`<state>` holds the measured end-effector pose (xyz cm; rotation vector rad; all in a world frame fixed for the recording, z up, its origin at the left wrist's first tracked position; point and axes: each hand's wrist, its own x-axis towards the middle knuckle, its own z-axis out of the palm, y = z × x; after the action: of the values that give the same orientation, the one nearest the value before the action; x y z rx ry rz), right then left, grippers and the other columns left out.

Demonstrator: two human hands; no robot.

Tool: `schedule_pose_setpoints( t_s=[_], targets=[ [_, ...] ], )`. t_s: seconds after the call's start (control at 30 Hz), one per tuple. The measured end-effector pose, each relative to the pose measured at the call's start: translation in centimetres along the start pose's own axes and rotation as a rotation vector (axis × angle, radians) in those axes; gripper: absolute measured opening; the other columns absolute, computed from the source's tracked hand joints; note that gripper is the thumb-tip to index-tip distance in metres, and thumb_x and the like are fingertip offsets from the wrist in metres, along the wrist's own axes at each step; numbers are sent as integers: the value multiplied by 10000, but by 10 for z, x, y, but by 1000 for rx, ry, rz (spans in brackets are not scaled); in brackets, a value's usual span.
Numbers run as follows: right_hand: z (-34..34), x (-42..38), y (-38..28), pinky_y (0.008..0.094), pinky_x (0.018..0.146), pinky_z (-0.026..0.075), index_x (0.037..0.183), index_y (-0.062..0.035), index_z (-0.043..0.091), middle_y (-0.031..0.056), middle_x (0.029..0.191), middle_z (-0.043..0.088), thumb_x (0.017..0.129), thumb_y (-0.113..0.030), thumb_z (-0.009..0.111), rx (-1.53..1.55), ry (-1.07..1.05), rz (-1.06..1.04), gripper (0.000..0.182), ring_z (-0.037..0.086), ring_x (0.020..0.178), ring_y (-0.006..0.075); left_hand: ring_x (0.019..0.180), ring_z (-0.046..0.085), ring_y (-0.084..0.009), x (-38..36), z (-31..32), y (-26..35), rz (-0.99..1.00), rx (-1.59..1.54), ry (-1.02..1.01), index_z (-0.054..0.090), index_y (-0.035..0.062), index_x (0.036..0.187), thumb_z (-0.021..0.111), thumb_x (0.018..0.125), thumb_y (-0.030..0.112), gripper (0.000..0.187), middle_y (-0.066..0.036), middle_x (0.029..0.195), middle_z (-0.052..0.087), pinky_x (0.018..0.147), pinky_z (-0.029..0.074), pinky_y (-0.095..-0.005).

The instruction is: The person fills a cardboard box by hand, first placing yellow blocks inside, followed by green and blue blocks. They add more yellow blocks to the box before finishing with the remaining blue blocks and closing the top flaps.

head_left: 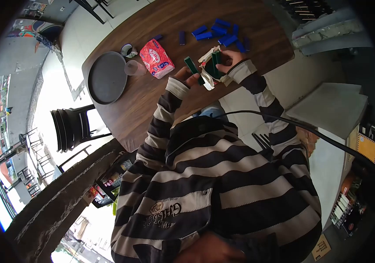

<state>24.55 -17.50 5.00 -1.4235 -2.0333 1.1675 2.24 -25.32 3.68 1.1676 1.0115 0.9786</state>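
My left hand [184, 76] is closed around a long green block [191, 67], held tilted just left of a cream cloth-like bag [207, 55]. On the bag's other side, my right hand [232, 59] grips a second green block [215, 61] between thumb and fingers. The bag lies near the table's front edge with its mouth spread, and a bit of red shows at its side. Its inside is mostly hidden by the green pieces and my hands. Several blue blocks [205, 36] are scattered beyond my right hand.
On the wooden table [139, 107] stand a pink-and-red packet [154, 57], a clear plastic cup [134, 68], another cup [128, 51] and a round dark tray [107, 78]. Stacked black chairs [68, 129] are at the left. A black cable [301, 125] crosses near my right arm.
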Motion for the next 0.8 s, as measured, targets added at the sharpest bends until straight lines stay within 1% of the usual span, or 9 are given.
schedule_pose_setpoints(
  t_s=[0.03, 0.07, 0.17, 0.27, 0.47, 0.67, 0.73, 0.77, 0.8],
  targets=[
    [0, 0, -1, 322, 706, 499, 1044, -27, 543, 138, 910, 599, 624, -240, 723, -321, 48, -29, 505, 591, 852, 234, 822, 533, -107, -7, -9, -6, -43, 37, 26, 502, 35, 976, 568, 821, 285, 301, -32, 867, 573, 719, 429, -242],
    [10, 5, 9, 351, 690, 489, 1015, -36, 557, 173, 901, 591, 589, -268, 717, -508, 58, -91, 511, 598, 798, 287, 789, 534, -94, -13, -17, -21, -38, -36, 39, 516, 40, 953, 567, 822, 278, 276, -24, 853, 580, 688, 427, -235],
    [33, 17, -16, 392, 720, 473, 969, -46, 577, 192, 924, 585, 673, -232, 641, -853, -121, 266, 355, 578, 861, 326, 788, 546, -112, -33, -26, -35, -84, -146, 106, 517, 37, 1022, 554, 826, 290, 322, -23, 840, 575, 713, 432, -254],
    [50, 32, 2, 398, 774, 459, 1001, -59, 566, 188, 1003, 566, 752, -232, 510, -919, -193, 344, 309, 567, 914, 312, 714, 540, -92, -52, -34, -51, -95, -60, 203, 520, 36, 920, 576, 814, 271, 263, -25, 786, 589, 642, 422, -239],
    [59, 50, 6, 352, 732, 468, 1035, -52, 547, 146, 971, 577, 783, -217, 516, -901, -257, 367, 303, 575, 860, 249, 675, 534, -100, -75, -28, -59, -137, -102, 225, 531, 21, 874, 583, 810, 293, 284, -37, 743, 589, 607, 425, -246],
    [28, 33, -17, 307, 691, 478, 1069, -45, 527, 104, 938, 588, 814, -201, 521, -592, -417, 303, 299, 583, 807, 187, 602, 519, -105, -64, -14, -30, -77, 62, 188, 523, 23, 823, 628, 778, 293, 294, -38, 682, 575, 530, 417, -250],
    [6, 17, -39, 292, 677, 481, 1080, -43, 521, 90, 927, 592, 825, -196, 523, -235, -442, 264, 298, 585, 789, 166, 576, 494, -84, -43, -4, -6, -76, 124, 200, 538, 13, 860, 658, 753, 293, 322, -32, 665, 567, 508, 394, -242],
    [-2, 11, -49, 284, 670, 482, 1086, -42, 517, 83, 922, 593, 830, -194, 524, -3, -438, 237, 298, 586, 780, 156, 551, 482, -81, -28, 1, 7, -140, 359, 219, 536, 20, 847, 682, 730, 290, 328, -33, 638, 558, 486, 385, -244],
    [-6, 11, -51, 251, 630, 476, 1097, -26, 503, 84, 934, 590, 826, -218, 550, 299, -453, 155, 336, 584, 774, 126, 554, 483, -83, -11, 6, 8, -112, 370, 213, 534, 24, 838, 694, 714, 299, 341, -36, 641, 562, 485, 385, -248]
  ],
)
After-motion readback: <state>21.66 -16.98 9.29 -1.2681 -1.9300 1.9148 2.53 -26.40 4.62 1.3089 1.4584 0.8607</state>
